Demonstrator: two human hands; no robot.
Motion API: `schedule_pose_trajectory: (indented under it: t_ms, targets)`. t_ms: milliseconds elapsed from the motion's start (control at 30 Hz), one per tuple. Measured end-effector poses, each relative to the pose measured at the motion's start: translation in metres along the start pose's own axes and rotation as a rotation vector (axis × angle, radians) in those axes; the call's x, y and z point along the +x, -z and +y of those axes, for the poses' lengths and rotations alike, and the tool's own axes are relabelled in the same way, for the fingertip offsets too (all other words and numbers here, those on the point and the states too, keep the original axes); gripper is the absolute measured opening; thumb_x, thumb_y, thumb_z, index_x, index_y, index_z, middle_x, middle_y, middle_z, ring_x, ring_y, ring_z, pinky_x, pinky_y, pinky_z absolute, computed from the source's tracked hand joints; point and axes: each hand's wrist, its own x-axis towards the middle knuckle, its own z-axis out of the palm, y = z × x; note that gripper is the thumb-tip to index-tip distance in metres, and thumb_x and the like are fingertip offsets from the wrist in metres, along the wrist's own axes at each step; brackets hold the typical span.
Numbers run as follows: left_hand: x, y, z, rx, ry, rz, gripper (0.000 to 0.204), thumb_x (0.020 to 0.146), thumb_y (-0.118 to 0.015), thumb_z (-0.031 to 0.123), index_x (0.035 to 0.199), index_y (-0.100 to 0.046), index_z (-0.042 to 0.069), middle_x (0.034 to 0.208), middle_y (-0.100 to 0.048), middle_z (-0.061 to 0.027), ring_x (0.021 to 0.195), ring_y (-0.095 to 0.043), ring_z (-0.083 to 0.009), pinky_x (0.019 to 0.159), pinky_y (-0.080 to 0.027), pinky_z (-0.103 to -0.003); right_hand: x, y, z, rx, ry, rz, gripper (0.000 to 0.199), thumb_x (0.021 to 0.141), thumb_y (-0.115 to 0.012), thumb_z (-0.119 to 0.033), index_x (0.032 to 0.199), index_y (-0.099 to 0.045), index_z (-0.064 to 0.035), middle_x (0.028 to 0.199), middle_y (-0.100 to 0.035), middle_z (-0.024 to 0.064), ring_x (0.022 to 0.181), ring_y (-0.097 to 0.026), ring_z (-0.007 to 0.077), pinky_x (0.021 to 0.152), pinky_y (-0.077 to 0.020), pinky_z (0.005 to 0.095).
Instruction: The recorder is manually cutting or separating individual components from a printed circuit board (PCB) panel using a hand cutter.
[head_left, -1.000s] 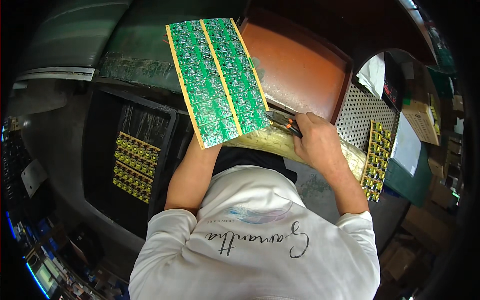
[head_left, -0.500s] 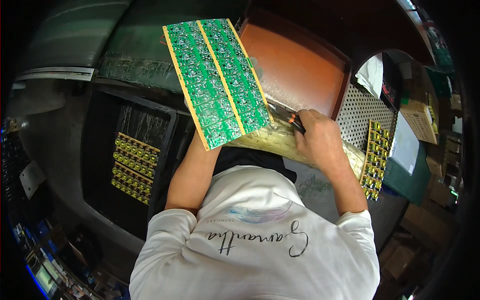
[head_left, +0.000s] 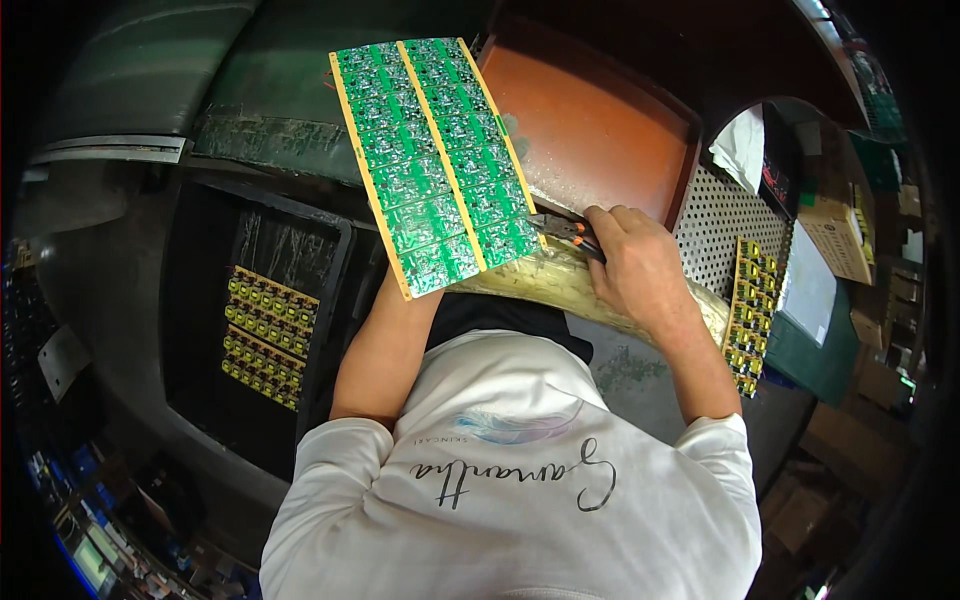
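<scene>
A large green circuit board panel with yellowish strips is raised in front of me, solder side showing, tilted away. My left forearm runs up beneath its lower left corner. My left hand bears the panel from behind, its fingers hidden by it. Closed around a pair of cutting pliers with black and orange handles is my right hand. The pliers' jaws are at the panel's lower right edge; whether they bite on it I cannot tell.
An orange-brown tray lies beyond the panel, above a padded yellowish roll. At left, a black bin holds component-filled boards. Another populated board rests at right by a perforated metal surface.
My right hand has shifted slightly up and left, bringing the plier jaws against or beside the panel's edge. The panel's lower end has swung a little left.
</scene>
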Motion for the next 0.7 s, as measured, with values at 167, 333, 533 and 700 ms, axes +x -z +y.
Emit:
schedule_pose_trajectory:
  t_ms: [167, 333, 533, 700]
  targets:
    - [-0.002, 0.001, 0.0, -0.001, -0.002, 0.012, 0.075, 0.111, -0.059, 0.059, 0.165, -0.05, 0.008, 0.155, -0.061, -0.0275, 0.141, -0.063, -0.0442, 0.116, -0.057, -0.059, 0.003, -0.005, -0.001, 0.038, -0.075, -0.09, 0.04, 0.08, -0.081, -0.007, 0.118, -0.072, -0.0008, 0.098, -0.072, 0.0196, 0.097, -0.073, 0.043, 0.088, -0.0597, 0.0519]
    - [-0.005, 0.003, 0.001, -0.004, -0.003, 0.019, 0.076, 0.11, -0.059, 0.06, 0.165, -0.05, 0.008, 0.155, -0.062, -0.0276, 0.141, -0.063, -0.044, 0.116, -0.057, -0.059, 0.018, -0.007, -0.001, 0.081, -0.048, 0.08, 0.035, 0.083, -0.08, -0.008, 0.116, -0.071, -0.0008, 0.098, -0.072, 0.0201, 0.098, -0.073, 0.0428, 0.087, -0.0597, 0.0526]
    - [-0.009, 0.005, 0.002, -0.006, -0.013, 0.033, 0.077, 0.11, -0.059, 0.06, 0.165, -0.05, 0.008, 0.155, -0.062, -0.0276, 0.141, -0.063, -0.0438, 0.116, -0.058, -0.059, 0.026, -0.007, -0.003, 0.015, -0.026, 0.045, 0.03, 0.083, -0.079, -0.008, 0.11, -0.071, -0.0003, 0.096, -0.072, 0.0199, 0.096, -0.073, 0.0419, 0.087, -0.0599, 0.0525]
    - [-0.006, 0.006, 0.001, -0.008, -0.015, 0.03, 0.078, 0.109, -0.06, 0.061, 0.166, -0.049, 0.008, 0.155, -0.062, -0.0277, 0.142, -0.063, -0.0436, 0.116, -0.058, -0.059, 0.027, -0.01, -0.003, 0.037, -0.014, 0.063, 0.02, 0.081, -0.076, -0.008, 0.098, -0.069, 0.0003, 0.091, -0.071, 0.0191, 0.09, -0.073, 0.0405, 0.084, -0.0604, 0.052]
